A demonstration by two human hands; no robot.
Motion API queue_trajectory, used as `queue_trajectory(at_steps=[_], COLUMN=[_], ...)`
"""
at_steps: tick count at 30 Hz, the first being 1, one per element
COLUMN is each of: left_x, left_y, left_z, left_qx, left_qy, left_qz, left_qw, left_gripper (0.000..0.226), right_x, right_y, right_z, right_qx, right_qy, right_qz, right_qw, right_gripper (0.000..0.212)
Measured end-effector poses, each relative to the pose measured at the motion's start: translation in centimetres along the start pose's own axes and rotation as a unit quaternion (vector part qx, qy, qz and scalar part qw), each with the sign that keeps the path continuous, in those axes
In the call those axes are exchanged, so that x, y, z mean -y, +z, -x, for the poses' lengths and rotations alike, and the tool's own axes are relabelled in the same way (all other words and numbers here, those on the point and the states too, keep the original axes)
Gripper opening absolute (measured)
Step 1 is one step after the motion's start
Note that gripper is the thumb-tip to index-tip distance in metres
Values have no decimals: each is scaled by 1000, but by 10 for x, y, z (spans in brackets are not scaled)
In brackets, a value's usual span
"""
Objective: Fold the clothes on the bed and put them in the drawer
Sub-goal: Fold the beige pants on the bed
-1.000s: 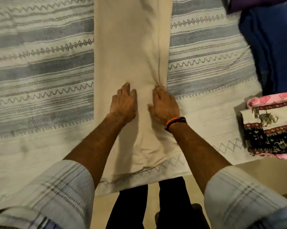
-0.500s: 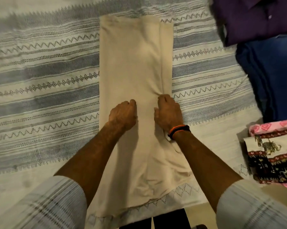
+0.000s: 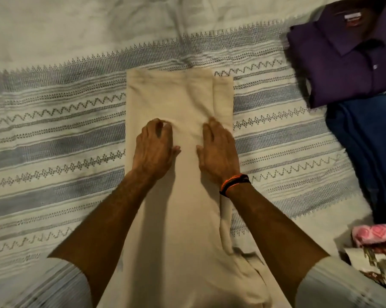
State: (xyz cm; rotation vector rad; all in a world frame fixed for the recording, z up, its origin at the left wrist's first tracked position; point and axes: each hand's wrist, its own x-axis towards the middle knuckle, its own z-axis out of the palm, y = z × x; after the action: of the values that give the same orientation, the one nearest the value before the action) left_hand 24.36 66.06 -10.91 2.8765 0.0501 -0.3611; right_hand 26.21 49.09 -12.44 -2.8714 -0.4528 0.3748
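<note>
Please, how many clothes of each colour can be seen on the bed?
Beige: 1
Purple: 1
Blue: 1
Pink: 1
Patterned cream and dark red: 1
Total: 5

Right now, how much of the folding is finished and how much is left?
Done, it seems: a folded purple collared shirt, a dark blue garment and a pink patterned cloth lie at the bed's right side. In hand: the left hand and right hand press on the long beige cloth, which is folded into a narrow strip but not yet folded short. No drawer is visible, so putting away remains.
</note>
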Motion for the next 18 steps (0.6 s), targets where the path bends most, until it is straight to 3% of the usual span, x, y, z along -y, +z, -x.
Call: queue_trajectory(at_steps=[2, 3, 7, 8, 12, 13, 18], left_x=[5, 9, 33, 38, 51, 55, 70], left_y=[2, 2, 4, 4, 1, 1, 6], left_z=[-21, -30, -68, -75, -101, -104, -116], left_qx=[-3, -4, -5, -4, 6, 11, 21], left_qy=[-6, -8, 12, 16, 3, -3, -13], left_qz=[-8, -7, 11, 14, 28, 35, 38], left_qw=[1000, 1000, 1000, 1000, 1000, 999, 999], left_gripper=[70, 75, 103, 111, 129, 131, 141], right_x=[-1, -5, -22, -21, -17, -22, -58], right_y=[1, 1, 3, 2, 1, 3, 10], right_z=[-26, -36, -72, -81, -113, -118, -132], right_qx=[37, 42, -34, -58, -45, -36, -51], right_qy=[-93, -97, 117, 137, -58, -69, 55], right_qz=[14, 26, 11, 14, 27, 24, 5], right_qw=[995, 994, 993, 989, 997, 997, 997], right_gripper=[64, 64, 64, 64, 69, 69, 80])
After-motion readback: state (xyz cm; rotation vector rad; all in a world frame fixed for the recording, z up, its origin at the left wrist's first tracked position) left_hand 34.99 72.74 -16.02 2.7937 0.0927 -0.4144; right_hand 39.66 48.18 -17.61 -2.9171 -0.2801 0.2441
